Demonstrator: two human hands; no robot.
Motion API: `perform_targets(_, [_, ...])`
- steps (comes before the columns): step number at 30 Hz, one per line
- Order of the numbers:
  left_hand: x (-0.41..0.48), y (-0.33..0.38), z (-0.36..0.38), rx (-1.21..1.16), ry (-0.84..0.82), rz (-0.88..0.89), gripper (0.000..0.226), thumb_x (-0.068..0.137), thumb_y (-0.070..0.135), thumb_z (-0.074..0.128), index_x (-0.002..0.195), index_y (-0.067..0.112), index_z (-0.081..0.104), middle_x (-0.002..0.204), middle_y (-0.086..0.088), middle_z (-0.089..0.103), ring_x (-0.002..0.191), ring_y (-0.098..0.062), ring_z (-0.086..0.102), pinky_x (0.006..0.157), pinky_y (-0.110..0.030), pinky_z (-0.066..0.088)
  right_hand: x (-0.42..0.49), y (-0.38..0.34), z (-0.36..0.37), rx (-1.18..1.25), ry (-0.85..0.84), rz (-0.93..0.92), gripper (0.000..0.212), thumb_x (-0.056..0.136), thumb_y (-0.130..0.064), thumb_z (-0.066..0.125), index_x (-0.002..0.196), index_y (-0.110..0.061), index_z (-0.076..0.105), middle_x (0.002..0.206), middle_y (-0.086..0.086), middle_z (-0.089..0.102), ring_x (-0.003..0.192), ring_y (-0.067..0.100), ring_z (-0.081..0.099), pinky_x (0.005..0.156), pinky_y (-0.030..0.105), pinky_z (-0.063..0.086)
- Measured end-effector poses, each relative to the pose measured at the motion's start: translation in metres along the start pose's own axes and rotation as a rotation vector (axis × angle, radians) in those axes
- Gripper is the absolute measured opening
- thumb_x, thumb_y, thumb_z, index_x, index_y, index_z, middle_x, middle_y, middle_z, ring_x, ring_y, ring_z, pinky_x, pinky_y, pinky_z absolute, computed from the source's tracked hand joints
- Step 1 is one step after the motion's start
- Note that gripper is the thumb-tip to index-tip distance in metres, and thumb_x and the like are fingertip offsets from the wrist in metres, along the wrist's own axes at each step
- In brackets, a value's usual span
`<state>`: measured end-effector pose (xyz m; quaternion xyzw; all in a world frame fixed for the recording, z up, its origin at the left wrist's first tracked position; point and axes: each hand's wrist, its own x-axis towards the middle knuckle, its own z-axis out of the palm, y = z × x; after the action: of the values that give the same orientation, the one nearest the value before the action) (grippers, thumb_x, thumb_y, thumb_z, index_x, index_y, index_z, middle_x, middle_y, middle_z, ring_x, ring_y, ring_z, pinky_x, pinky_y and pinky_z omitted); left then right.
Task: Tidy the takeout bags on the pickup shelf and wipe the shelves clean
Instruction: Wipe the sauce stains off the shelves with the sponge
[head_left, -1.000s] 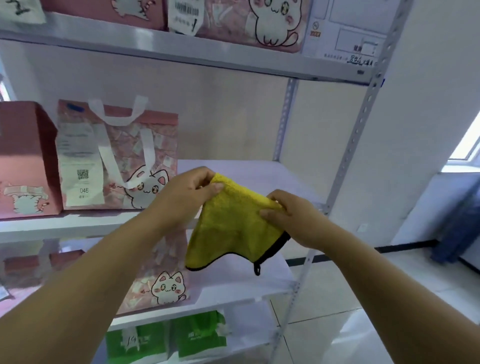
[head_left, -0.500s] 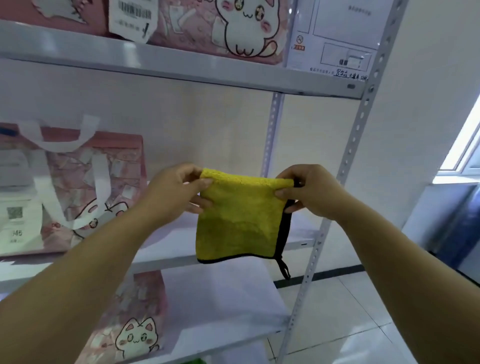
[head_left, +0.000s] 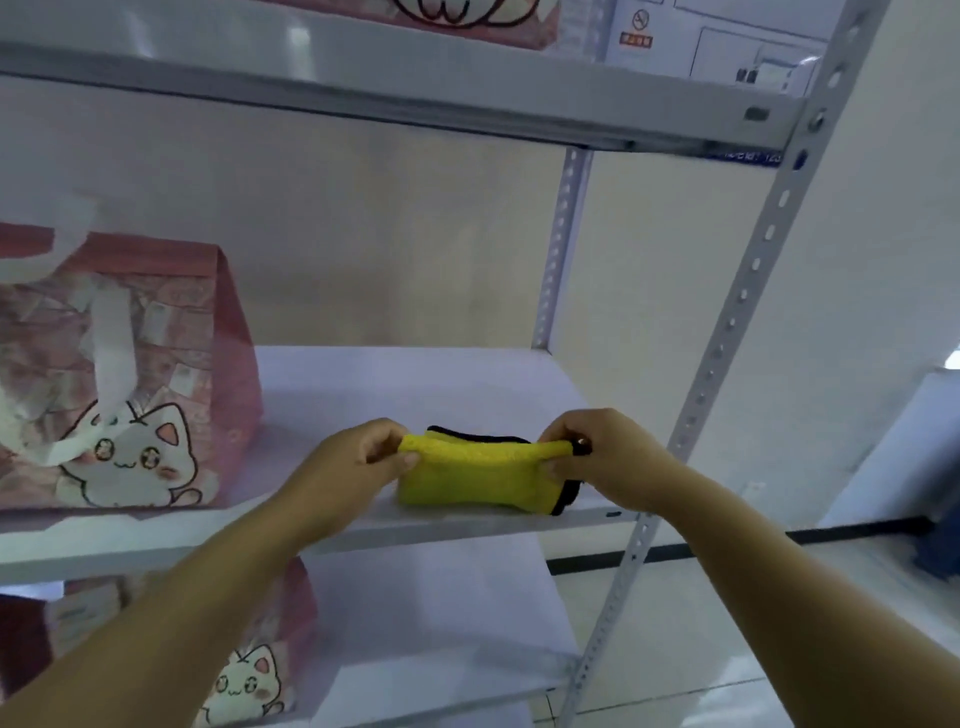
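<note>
A yellow cloth with a black edge is folded and rests on the middle shelf near its front right edge. My left hand pinches the cloth's left end and my right hand pinches its right end. A pink takeout bag with a white cat print and white handles stands upright at the left of the same shelf, apart from the cloth. Another pink cat bag stands on the shelf below, partly hidden by my left forearm.
The shelf above holds another pink bag, cut off by the frame. A perforated metal upright stands at the front right corner, a second one at the back. A tiled floor lies to the right.
The cloth hung open between my hands in front of the shelf; now it is folded over and lowered onto the middle shelf. The view has moved closer and to the right.
</note>
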<state>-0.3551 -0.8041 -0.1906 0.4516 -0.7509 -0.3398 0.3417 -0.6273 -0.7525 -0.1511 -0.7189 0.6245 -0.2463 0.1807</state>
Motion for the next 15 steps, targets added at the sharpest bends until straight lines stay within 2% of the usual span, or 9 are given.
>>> perform_targets(3, [0.005, -0.005, 0.003, -0.039, -0.002, -0.033, 0.005, 0.09, 0.02, 0.059, 0.087, 0.019, 0.063, 0.084, -0.006, 0.069, 0.076, -0.018, 0.063, 0.072, -0.038, 0.053, 0.008, 0.009, 0.003, 0.119, 0.047, 0.002, 0.018, 0.077, -0.02, 0.072, 0.082, -0.034, 0.061, 0.082, -0.01, 0.062, 0.071, 0.011, 0.058, 0.066, 0.031, 0.052])
perform_targets(5, [0.014, -0.005, 0.005, -0.06, 0.023, -0.057, 0.008, 0.09, 0.018, 0.059, 0.091, 0.012, 0.063, 0.085, -0.012, 0.07, 0.075, -0.021, 0.065, 0.071, -0.038, 0.054, 0.017, 0.012, 0.003, 0.186, 0.104, 0.039, 0.021, 0.076, -0.025, 0.074, 0.085, -0.035, 0.058, 0.088, -0.006, 0.06, 0.069, 0.014, 0.059, 0.063, 0.034, 0.055])
perform_targets(9, [0.038, -0.004, 0.01, 0.029, 0.108, -0.085, 0.009, 0.086, 0.025, 0.064, 0.089, 0.017, 0.061, 0.072, -0.006, 0.07, 0.068, -0.022, 0.065, 0.066, -0.036, 0.051, 0.036, 0.021, 0.01, 0.168, 0.189, 0.126, 0.025, 0.076, -0.031, 0.074, 0.087, -0.033, 0.052, 0.088, -0.005, 0.058, 0.068, 0.018, 0.059, 0.056, 0.031, 0.053])
perform_targets(12, [0.056, -0.007, 0.015, 0.16, 0.174, -0.094, 0.013, 0.083, 0.03, 0.067, 0.087, 0.025, 0.056, 0.067, 0.003, 0.065, 0.067, -0.015, 0.06, 0.059, -0.028, 0.044, 0.046, 0.025, 0.018, 0.074, 0.233, 0.165, 0.025, 0.08, -0.032, 0.07, 0.094, -0.028, 0.05, 0.093, -0.002, 0.058, 0.07, 0.015, 0.056, 0.054, 0.026, 0.043])
perform_targets(15, [0.064, -0.011, 0.026, 0.218, 0.215, -0.085, 0.019, 0.083, 0.028, 0.067, 0.097, 0.025, 0.055, 0.087, 0.005, 0.061, 0.078, -0.013, 0.057, 0.066, -0.025, 0.041, 0.05, 0.03, 0.027, -0.222, 0.214, 0.126, 0.031, 0.084, -0.031, 0.066, 0.109, -0.023, 0.05, 0.111, 0.001, 0.054, 0.095, 0.02, 0.053, 0.073, 0.03, 0.044])
